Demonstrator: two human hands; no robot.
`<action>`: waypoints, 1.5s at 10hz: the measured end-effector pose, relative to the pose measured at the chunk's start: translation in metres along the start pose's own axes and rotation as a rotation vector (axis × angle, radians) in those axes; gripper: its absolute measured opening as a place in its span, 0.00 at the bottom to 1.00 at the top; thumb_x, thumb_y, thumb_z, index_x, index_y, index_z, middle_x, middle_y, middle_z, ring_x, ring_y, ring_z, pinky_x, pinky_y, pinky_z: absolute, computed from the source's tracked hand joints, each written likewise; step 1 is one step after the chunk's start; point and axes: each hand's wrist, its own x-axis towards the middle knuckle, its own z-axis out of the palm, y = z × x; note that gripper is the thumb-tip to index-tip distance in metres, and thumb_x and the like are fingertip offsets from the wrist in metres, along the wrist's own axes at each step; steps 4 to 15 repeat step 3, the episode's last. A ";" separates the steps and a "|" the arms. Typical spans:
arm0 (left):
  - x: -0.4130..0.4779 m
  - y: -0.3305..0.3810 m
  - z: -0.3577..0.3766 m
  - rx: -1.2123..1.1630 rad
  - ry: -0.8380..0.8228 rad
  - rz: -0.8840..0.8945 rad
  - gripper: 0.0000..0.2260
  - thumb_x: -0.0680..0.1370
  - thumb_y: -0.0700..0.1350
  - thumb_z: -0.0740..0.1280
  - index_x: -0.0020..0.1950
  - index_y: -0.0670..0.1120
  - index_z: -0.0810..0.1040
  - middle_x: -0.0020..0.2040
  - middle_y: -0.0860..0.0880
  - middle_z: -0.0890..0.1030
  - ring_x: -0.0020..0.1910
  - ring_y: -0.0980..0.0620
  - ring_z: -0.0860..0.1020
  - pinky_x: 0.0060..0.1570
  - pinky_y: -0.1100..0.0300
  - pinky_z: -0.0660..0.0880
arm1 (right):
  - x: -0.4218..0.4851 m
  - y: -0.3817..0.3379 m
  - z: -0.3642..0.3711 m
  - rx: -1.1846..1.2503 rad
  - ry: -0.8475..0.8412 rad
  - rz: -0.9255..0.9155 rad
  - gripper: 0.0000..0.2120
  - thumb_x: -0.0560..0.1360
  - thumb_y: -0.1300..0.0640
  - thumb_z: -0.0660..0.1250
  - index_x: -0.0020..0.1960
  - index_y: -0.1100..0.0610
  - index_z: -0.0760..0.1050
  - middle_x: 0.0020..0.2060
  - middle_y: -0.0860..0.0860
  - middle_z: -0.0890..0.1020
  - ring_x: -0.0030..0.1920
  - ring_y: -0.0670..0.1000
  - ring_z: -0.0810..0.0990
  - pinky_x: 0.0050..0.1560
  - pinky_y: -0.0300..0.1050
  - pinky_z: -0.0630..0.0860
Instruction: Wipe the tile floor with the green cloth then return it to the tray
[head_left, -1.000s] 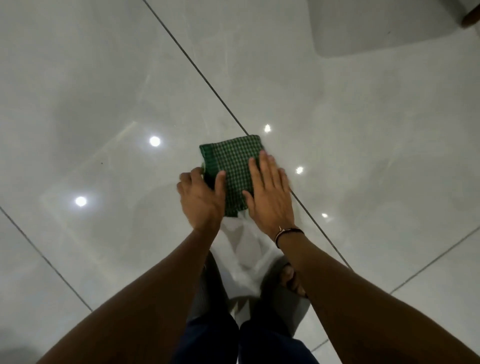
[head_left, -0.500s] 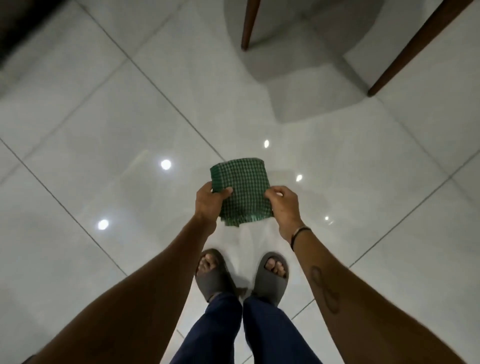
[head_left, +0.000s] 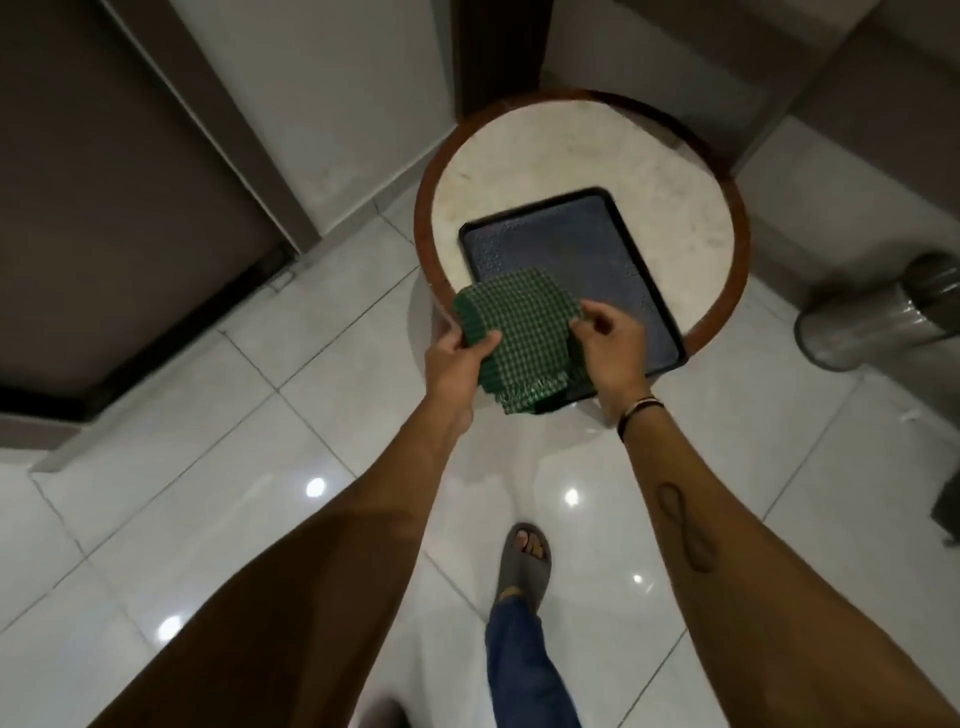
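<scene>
The folded green checked cloth (head_left: 514, 338) is held in the air over the near left corner of the dark rectangular tray (head_left: 582, 244). My left hand (head_left: 454, 364) grips its left edge with the thumb on top. My right hand (head_left: 610, 348) pinches its right edge. The tray lies on a round white table with a brown rim (head_left: 675, 171). The cloth hides the tray's near left corner. I cannot tell whether the cloth touches the tray. Glossy white tile floor (head_left: 260, 467) lies below.
A dark door (head_left: 104, 208) and its frame stand at the left. A grey metal bin (head_left: 883, 317) sits right of the table. My sandalled foot (head_left: 524, 561) stands on the tiles below the hands. A dark object (head_left: 948, 509) shows at the right edge.
The cloth has gone from flat on the floor under both hands, to lifted between them, to held over the tray on the round table. I stood up and stepped forward.
</scene>
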 end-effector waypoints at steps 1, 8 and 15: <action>-0.004 0.029 -0.002 0.161 0.003 0.006 0.14 0.84 0.37 0.72 0.70 0.38 0.84 0.65 0.41 0.88 0.62 0.40 0.86 0.65 0.50 0.86 | 0.003 -0.026 0.001 -0.101 -0.050 -0.029 0.16 0.85 0.64 0.69 0.71 0.66 0.81 0.65 0.60 0.86 0.63 0.58 0.84 0.71 0.55 0.80; -0.054 0.006 -0.042 0.773 0.069 0.052 0.24 0.87 0.53 0.66 0.81 0.44 0.76 0.77 0.40 0.81 0.73 0.37 0.82 0.73 0.46 0.78 | -0.054 0.006 -0.010 -0.226 -0.105 0.018 0.20 0.84 0.55 0.72 0.71 0.67 0.78 0.67 0.62 0.84 0.69 0.64 0.82 0.71 0.62 0.79; -0.054 0.006 -0.042 0.773 0.069 0.052 0.24 0.87 0.53 0.66 0.81 0.44 0.76 0.77 0.40 0.81 0.73 0.37 0.82 0.73 0.46 0.78 | -0.054 0.006 -0.010 -0.226 -0.105 0.018 0.20 0.84 0.55 0.72 0.71 0.67 0.78 0.67 0.62 0.84 0.69 0.64 0.82 0.71 0.62 0.79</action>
